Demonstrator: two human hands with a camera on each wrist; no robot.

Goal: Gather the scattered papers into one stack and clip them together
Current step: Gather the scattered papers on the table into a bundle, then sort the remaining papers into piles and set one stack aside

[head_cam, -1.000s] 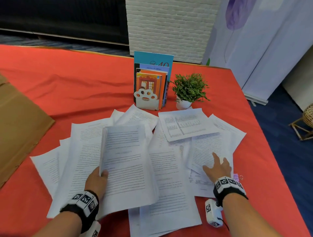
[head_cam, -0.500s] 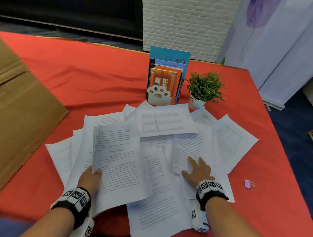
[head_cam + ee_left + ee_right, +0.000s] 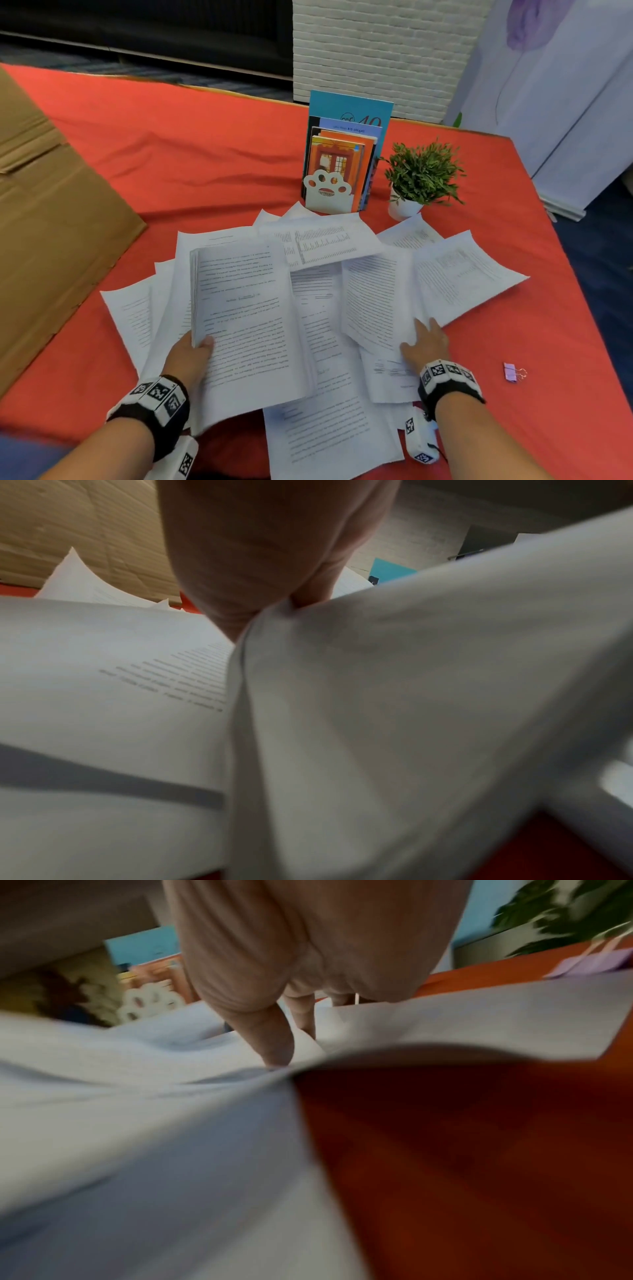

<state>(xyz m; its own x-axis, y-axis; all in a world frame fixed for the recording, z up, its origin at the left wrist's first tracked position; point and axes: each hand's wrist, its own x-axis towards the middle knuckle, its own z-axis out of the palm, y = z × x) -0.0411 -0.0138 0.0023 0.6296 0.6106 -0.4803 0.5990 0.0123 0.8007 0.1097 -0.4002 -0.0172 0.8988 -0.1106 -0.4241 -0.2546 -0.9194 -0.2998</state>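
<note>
Head view: left hand [image 3: 186, 356] grip pinches paper stack [image 3: 246, 322]; right hand [image 3: 424, 346] spread, pressing loose sheets [image 3: 376, 301].

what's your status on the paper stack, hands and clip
Left hand grips partial stack. Right hand flat on loose sheets. Binder clip untouched on cloth. Nothing blocking.

Red table [image 3: 205, 164]: papers [image 3: 462, 274], clip [image 3: 511, 371], plant [image 3: 423, 174].

Right hand [image 3: 308, 947] is pressing down on the papers [image 3: 154, 1137], thumb [image 3: 274, 1042] digging into a rumpled sheet. Red table [image 3: 462, 1150] alongside, purple clip [image 3: 589, 961] sitting further back, blurry plant [image 3: 565, 912] and books [image 3: 150, 961] behind.
</note>
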